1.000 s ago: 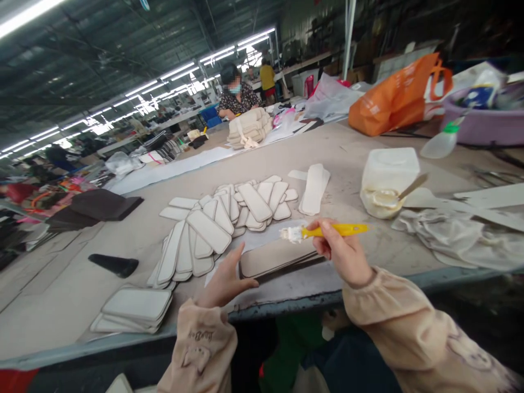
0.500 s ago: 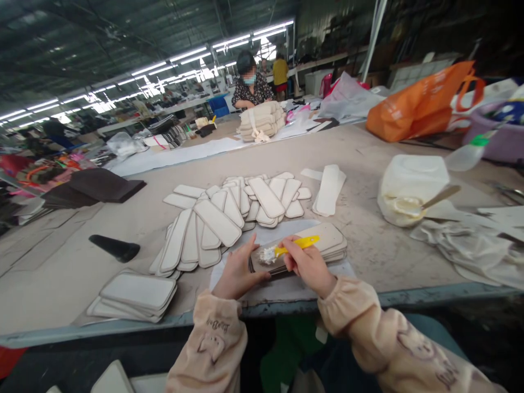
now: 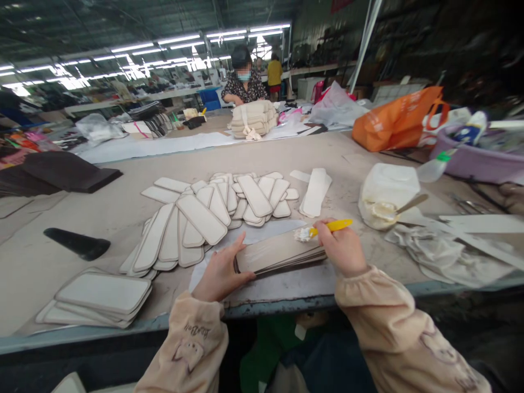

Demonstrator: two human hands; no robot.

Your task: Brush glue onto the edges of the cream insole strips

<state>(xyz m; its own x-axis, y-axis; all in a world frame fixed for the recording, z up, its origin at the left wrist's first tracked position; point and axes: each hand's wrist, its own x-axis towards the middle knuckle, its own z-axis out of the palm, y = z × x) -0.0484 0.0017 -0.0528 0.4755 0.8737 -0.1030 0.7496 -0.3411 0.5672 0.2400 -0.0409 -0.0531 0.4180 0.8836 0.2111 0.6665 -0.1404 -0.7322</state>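
Note:
My right hand (image 3: 343,248) is closed around a brush with a yellow handle (image 3: 338,225). White paste coats its bristles (image 3: 303,234), which rest on the right part of the top piece in a stack of beige, dark-edged panels (image 3: 274,252). At the stack's left end, my left hand (image 3: 221,267) grips it, thumb along the near side and fingers behind. A whitish sheet (image 3: 286,286) lies under the stack. Just beyond spreads a heap of pale rounded panels (image 3: 202,218), and more are piled (image 3: 102,292) at the front left.
A cut-open white jug (image 3: 388,185) of paste with a stick (image 3: 412,203) stands at right, near a crumpled cloth (image 3: 438,254). Behind are an orange bag (image 3: 397,123) and purple basin (image 3: 470,155). A black tapered object (image 3: 77,244) lies left. Across the table, a person (image 3: 245,82) works.
My right hand has swept the brush rightward along the top panel, from near my left hand to the stack's right part. My left hand still grips the left end. The view has shifted.

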